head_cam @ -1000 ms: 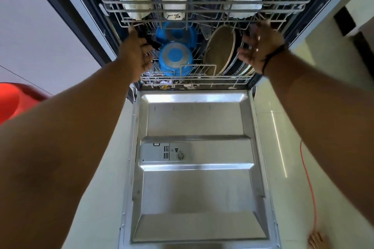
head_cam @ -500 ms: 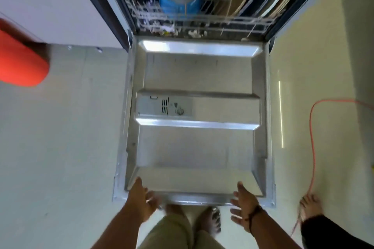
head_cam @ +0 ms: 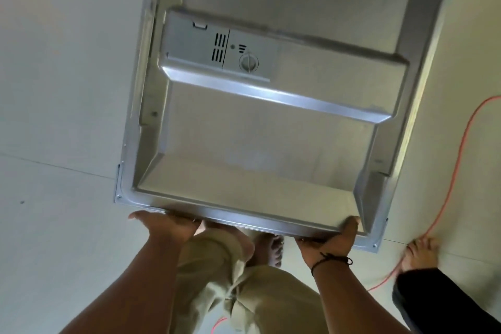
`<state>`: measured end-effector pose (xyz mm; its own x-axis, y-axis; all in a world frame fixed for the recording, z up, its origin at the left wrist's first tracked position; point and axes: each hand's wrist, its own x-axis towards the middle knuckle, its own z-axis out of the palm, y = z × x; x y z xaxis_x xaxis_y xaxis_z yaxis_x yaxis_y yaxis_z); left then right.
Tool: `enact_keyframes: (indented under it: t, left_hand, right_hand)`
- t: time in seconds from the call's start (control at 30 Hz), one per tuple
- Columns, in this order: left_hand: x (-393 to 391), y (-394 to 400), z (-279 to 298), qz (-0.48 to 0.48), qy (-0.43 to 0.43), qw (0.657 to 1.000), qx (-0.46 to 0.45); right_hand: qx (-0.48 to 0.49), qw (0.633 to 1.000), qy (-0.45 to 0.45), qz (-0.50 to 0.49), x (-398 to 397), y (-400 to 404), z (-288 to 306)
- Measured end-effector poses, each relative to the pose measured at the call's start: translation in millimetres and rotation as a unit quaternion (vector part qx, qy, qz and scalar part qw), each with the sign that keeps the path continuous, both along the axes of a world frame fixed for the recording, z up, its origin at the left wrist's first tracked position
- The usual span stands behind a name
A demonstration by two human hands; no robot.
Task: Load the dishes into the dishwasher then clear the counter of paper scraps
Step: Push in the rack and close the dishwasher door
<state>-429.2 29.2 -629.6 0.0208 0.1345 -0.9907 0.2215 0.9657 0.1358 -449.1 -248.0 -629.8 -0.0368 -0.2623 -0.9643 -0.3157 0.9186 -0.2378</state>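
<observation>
The dishwasher's steel door lies open below me, its inner face up, with the detergent compartment near its middle. My left hand grips the door's near edge at the left, fingers tucked under it. My right hand, with a black cord on the wrist, grips the same edge toward the right corner, thumb on top. The racks and dishes are out of view.
Pale tiled floor surrounds the door. An orange cable runs across the floor at right. Another person's bare foot and dark trouser leg stand at the lower right. My own feet and khaki trousers are under the door's edge.
My hands left the rack, came down to the door's near edge and now grip it from below. My view has dropped, so the racks are gone from sight.
</observation>
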Motion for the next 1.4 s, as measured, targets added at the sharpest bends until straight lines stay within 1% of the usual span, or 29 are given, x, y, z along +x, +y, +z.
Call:
enact_keyframes:
  t: [0.07, 0.17, 0.27, 0.33, 0.47, 0.6, 0.7, 0.77, 0.87, 0.97, 1.03, 1.1, 1.13, 1.17, 1.2, 1.23, 1.27, 1.3, 1.33, 1.37, 1.4]
  left_hand:
    - [5, -3, -3, -0.003, -0.006, 1.0, 0.025]
    - [5, -4, 4, -0.012, -0.005, 1.0, 0.026]
    - [1, 1, 41, -0.05, -0.02, 0.998, 0.025]
    - [-3, 4, 76, -0.06, -0.02, 0.998, 0.012]
    - [1, 12, 174, -0.058, -0.03, 0.997, -0.041]
    - [19, 16, 270, -0.07, -0.034, 0.994, -0.081]
    - [48, 20, 351, -0.085, -0.072, 0.99, -0.089]
    - [71, 16, 398, -0.099, -0.089, 0.988, -0.08]
    - [113, 8, 465, -0.123, -0.134, 0.982, -0.05]
    - [159, 0, 516, -0.136, -0.177, 0.974, -0.033]
    - [194, -4, 548, -0.151, -0.218, 0.964, -0.015]
    - [227, -7, 575, -0.184, -0.263, 0.947, 0.0]
    - [244, -10, 590, -0.215, -0.284, 0.934, 0.008]
    - [259, -12, 603, -0.254, -0.3, 0.919, 0.02]
    - [277, -14, 614, -0.3, -0.309, 0.902, 0.043]
    - [293, -17, 625, -0.352, -0.318, 0.877, 0.076]
    - [308, -21, 633, -0.408, -0.323, 0.846, 0.113]
    - [327, -23, 642, -0.471, -0.322, 0.806, 0.157]
    - [344, -25, 648, -0.553, -0.303, 0.744, 0.224]
    - [363, -24, 650, -0.645, -0.254, 0.644, 0.325]
    - [381, -23, 649, -0.719, -0.18, 0.503, 0.444]
  right_hand:
    - [-0.019, 1.0, 0.006, -0.006, 0, 0, -4]
    - [-0.032, 0.999, 0.023, -0.005, 0, 0, 1]
    - [-0.037, 0.998, 0.055, 0.002, 2, 2, 34]
    - [-0.036, 0.998, 0.054, 0.005, 2, 4, 64]
    - [-0.018, 1.0, 0.014, 0.018, 13, -1, 156]
    - [0.014, 0.997, 0.048, 0.051, 37, -10, 262]
    - [0.051, 0.997, 0.0, 0.057, 73, -21, 354]
    - [0.078, 0.995, -0.016, 0.063, 98, -29, 400]
    - [0.104, 0.99, -0.073, 0.068, 134, -42, 468]
    - [0.095, 0.984, -0.114, 0.103, 172, -57, 520]
    - [0.068, 0.978, -0.139, 0.142, 200, -66, 554]
    - [0.023, 0.964, -0.171, 0.2, 228, -70, 583]
    - [-0.01, 0.95, -0.185, 0.252, 242, -73, 596]
    - [-0.054, 0.926, -0.191, 0.32, 256, -74, 606]
    - [-0.114, 0.891, -0.188, 0.398, 271, -74, 613]
    - [-0.199, 0.831, -0.167, 0.492, 284, -74, 617]
    - [-0.301, 0.737, -0.125, 0.592, 296, -74, 616]
    - [-0.406, 0.619, -0.056, 0.67, 309, -76, 612]
    - [-0.5, 0.494, 0.023, 0.711, 320, -76, 610]
    - [-0.58, 0.388, 0.088, 0.711, 335, -77, 609]
    - [-0.638, 0.318, 0.123, 0.69, 349, -78, 611]
